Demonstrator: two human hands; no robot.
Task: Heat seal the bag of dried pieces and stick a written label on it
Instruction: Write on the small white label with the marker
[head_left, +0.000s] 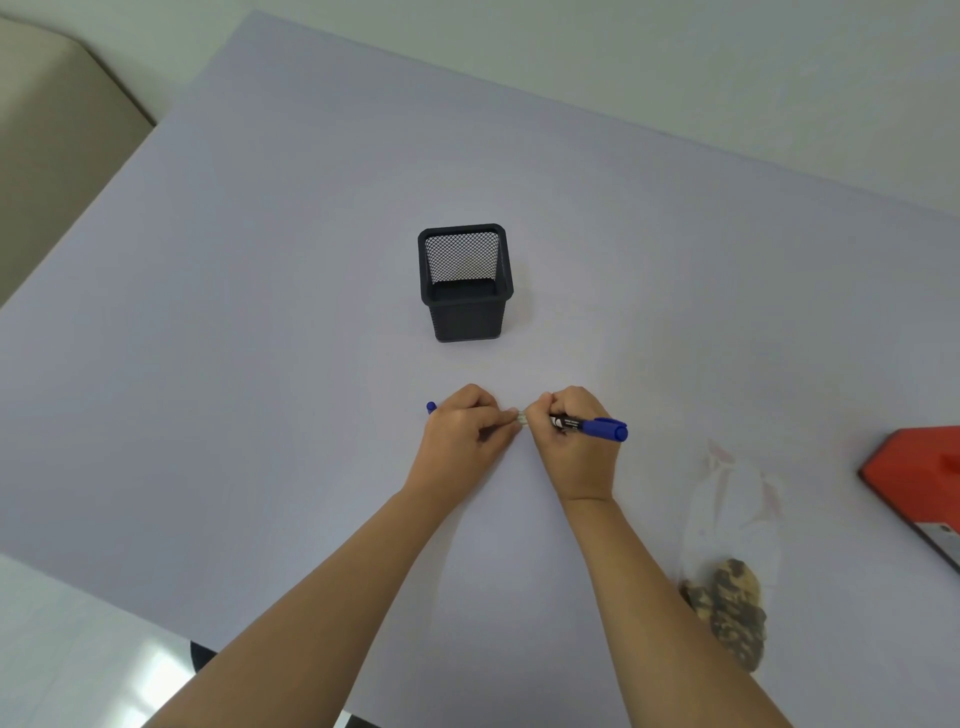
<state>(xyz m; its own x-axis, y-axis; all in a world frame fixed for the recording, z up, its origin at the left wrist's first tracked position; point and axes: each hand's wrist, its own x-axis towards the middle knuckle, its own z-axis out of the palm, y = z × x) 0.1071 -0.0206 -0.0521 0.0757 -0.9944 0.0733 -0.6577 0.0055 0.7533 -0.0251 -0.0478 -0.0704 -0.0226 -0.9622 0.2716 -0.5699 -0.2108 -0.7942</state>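
Lilac worktop (260, 312) is filling nearly the whole view, with a beige seat (52, 130) showing past its far left corner. Near the middle, 1 black mesh holder (467, 322) is standing upright, and nothing is showing inside it.

Just in front of it, 2 hands are meeting over a blue marker (592, 427). The left hand (462, 431) is curling its fingers round 1 end, where a blue cap (431, 407) is poking out past the knuckles. The right hand (576, 447) is gripping the barrel, with the other blue end sticking out to the right. Between the 2 fists a pale neck of the marker is showing, so the person is probably pulling the cap off or pushing it on; I cannot tell which.

Further right, just beside the right forearm, the bag (737, 509) is lying flat, clear and printed, with the dried pieces (727, 613) bunching at its near end. Whether its mouth is sealed I cannot tell. At the far right edge a red sealer (914, 478) is sitting, partly cut off. No label is showing anywhere.

A cap letting go suddenly could be jerking the nib across fingers or worktop and leaving ink. The right forearm, swinging back, could be nudging the bag and, if the mouth is open, spilling pieces. Wet ink could be smearing once a label is pressed onto the slick film.
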